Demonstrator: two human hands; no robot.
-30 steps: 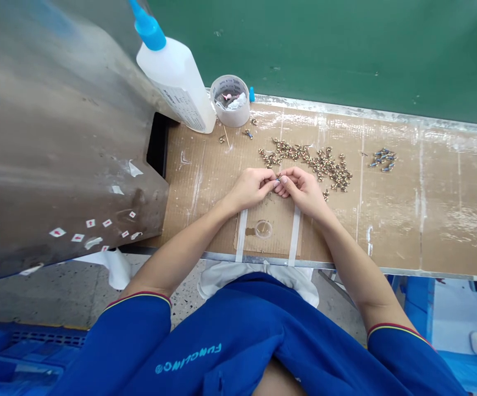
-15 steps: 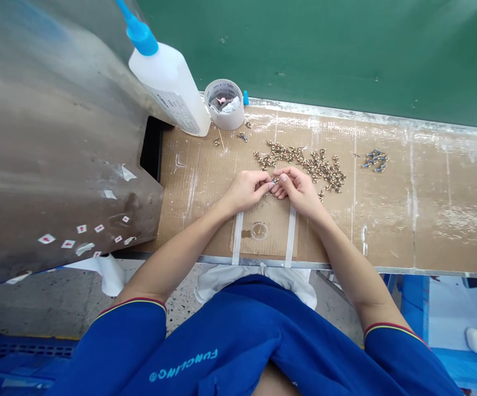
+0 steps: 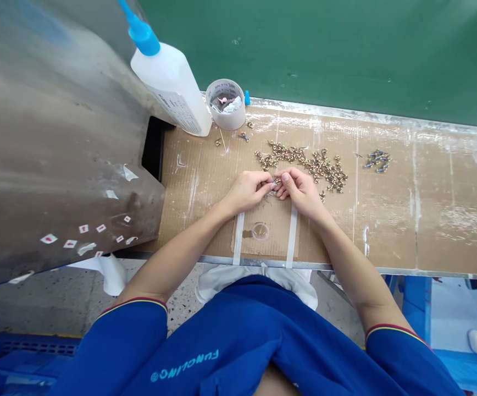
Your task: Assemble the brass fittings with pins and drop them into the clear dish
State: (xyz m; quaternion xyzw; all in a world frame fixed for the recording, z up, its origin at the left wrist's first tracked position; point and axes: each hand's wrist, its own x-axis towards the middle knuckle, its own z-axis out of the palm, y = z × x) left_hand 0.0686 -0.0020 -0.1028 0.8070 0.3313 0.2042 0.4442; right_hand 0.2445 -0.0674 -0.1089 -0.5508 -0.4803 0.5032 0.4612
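**Left hand (image 3: 249, 191) and right hand (image 3: 300, 190) pinch a small metal part (image 3: 277, 180) over the cardboard bench cover (image 3: 448, 220)**

The 2 hands meet at the fingertips, closed tight, with the small metal part between them and almost hidden by them. The grip has no visible gap, though I cannot tell exactly how the part sits between the fingers. It is held just above the cardboard bench cover, between 2 white tape strips (image 3: 238, 239) and just in front of a loose pile of brass-coloured parts (image 3: 304, 165). The right hand is nearest that pile, and its outer edge lies just beside a few stray pieces.

Farther right lies a small cluster of blue-and-metal parts (image 3: 377, 160), well apart from the hands. A clear round dish (image 3: 260, 231) sits on the cardboard below the hands. Near the far edge, a white squeeze bottle (image 3: 172, 91) with a blue nozzle lies tilted just beside a round white tub (image 3: 232, 122) holding white and pink scraps. A grey metal panel (image 3: 57, 137) with small stickers rises on the left, and a green wall (image 3: 325, 49) runs behind the bench. Blue sleeves (image 3: 139, 330) cover the upper arms.
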